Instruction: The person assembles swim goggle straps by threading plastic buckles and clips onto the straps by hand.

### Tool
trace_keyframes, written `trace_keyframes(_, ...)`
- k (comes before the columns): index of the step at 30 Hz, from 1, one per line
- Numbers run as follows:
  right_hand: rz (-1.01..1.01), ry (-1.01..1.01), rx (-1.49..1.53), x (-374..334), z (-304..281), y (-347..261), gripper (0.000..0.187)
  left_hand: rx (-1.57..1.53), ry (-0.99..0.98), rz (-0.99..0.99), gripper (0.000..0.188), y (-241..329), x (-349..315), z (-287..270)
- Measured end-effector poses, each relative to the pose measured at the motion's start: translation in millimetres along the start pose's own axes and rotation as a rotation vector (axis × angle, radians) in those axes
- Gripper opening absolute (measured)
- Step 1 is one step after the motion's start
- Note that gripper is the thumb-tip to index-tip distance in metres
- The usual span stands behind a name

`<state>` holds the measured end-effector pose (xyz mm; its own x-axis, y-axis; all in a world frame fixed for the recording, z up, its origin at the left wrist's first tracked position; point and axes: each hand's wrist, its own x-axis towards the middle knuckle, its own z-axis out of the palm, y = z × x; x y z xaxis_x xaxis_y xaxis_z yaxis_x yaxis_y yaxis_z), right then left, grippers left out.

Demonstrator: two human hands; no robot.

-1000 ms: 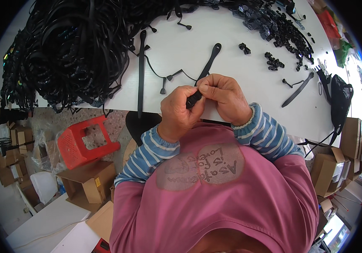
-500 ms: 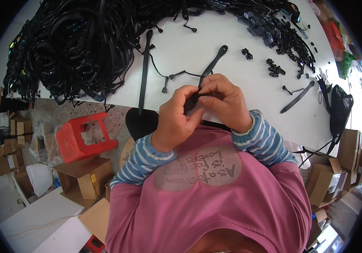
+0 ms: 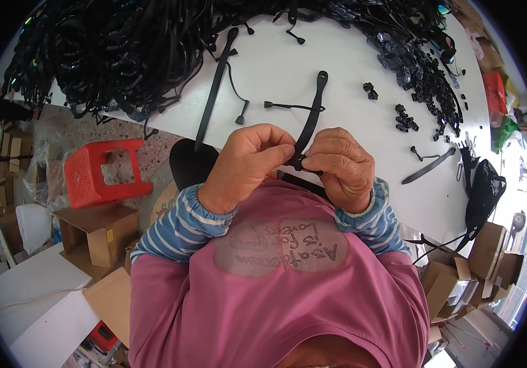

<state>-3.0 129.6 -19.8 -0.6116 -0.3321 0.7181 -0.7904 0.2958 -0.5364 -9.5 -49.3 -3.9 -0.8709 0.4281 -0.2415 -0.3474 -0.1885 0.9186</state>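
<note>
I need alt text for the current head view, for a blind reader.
A person's left hand and right hand hold a black strap by its lower end at a white table's near edge; a heap of black straps lies upper left, small black parts upper right.

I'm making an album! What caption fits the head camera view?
Left hand and right hand hold one black strap by one end; a heap of straps lies on the white table.

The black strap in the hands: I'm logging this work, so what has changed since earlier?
The black strap has shifted toward the person, its cord's tip rightward; the right hand has moved lower, baring more strap. The left hand still pinches it. The second strap and red stool stayed put.
</note>
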Motion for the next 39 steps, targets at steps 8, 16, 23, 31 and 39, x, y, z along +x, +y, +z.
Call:
trace_keyframes(8,0.154,0.042,0.073,-8,-10,6,0.028,-0.003,-0.091,0.258,0.011,-26,14,5)
trace_keyframes(16,0.235,0.037,0.111,-12,-16,11,0.024,0.059,-0.154,0.271,0.012,-30,24,4)
trace_keyframes(23,0.255,0.023,0.123,-15,-18,14,0.024,0.161,-0.181,0.240,0.011,-28,29,3)
trace_keyframes(31,0.246,0.034,0.170,-16,-20,14,0.023,0.059,-0.267,0.159,0.010,-29,35,1)
trace_keyframes(39,0.252,0.032,0.169,-17,-21,15,0.024,-0.011,-0.363,0.206,0.010,-28,36,2)
